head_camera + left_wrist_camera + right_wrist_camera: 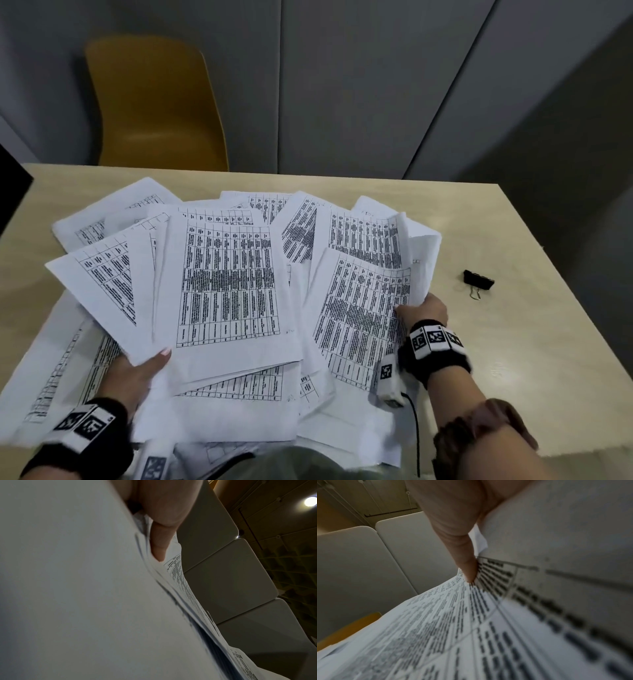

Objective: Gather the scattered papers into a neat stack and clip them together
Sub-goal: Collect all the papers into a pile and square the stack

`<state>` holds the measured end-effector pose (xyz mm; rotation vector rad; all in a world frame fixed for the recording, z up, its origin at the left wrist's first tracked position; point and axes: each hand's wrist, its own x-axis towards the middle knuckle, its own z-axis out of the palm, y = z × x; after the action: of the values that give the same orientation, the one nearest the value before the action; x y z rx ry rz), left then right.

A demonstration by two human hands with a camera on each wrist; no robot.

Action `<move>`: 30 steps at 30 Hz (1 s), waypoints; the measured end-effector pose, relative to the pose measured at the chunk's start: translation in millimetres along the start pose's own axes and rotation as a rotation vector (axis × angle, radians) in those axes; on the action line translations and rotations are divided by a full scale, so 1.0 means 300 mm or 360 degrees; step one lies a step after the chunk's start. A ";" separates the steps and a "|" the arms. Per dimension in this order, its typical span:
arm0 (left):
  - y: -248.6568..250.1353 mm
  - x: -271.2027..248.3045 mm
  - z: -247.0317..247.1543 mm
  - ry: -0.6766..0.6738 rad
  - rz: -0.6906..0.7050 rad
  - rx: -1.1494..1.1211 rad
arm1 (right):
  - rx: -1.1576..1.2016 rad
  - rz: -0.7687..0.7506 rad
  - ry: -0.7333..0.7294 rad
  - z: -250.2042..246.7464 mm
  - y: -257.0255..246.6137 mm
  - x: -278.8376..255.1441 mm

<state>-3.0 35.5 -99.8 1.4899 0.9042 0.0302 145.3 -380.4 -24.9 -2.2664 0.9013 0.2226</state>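
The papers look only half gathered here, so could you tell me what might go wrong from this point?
1. The papers fan at different angles; pushed together like this, corners may crease or edges stay uneven.
2. The left hand and right hand each pinch only some sheets, so loose ones near the table front edge could slide off.
3. The binder clip lies apart, so fetching it means releasing one side.

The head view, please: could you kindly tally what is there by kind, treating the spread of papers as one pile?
Pile of papers: 1
Binder clip: 1
Table: 1
Chair: 1
Hands: 2, left hand and right hand
Total: 6
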 end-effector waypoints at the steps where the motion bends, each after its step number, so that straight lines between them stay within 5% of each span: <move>1: -0.001 0.002 0.000 -0.0002 -0.0005 -0.0006 | 0.0062 0.0016 -0.0006 0.002 -0.002 -0.001; 6: -0.008 0.014 -0.007 0.0014 -0.0049 0.0040 | 0.0307 0.0199 -0.0046 0.008 0.010 0.004; 17: 0.037 -0.039 0.034 0.0093 0.0043 0.0049 | -0.0060 0.0054 -0.0101 0.029 -0.038 -0.004; 24: 0.057 -0.055 0.041 0.0117 0.0016 0.0046 | 0.0059 0.0066 -0.0042 0.013 -0.002 0.016; 30: 0.054 -0.057 0.034 0.0109 0.0000 0.0053 | 0.0224 -0.0217 0.0159 -0.059 -0.020 -0.012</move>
<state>-1.1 20.1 -79.4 1.5277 0.9641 0.0665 145.1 -386.8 -7.1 -2.2125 0.7834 -0.0147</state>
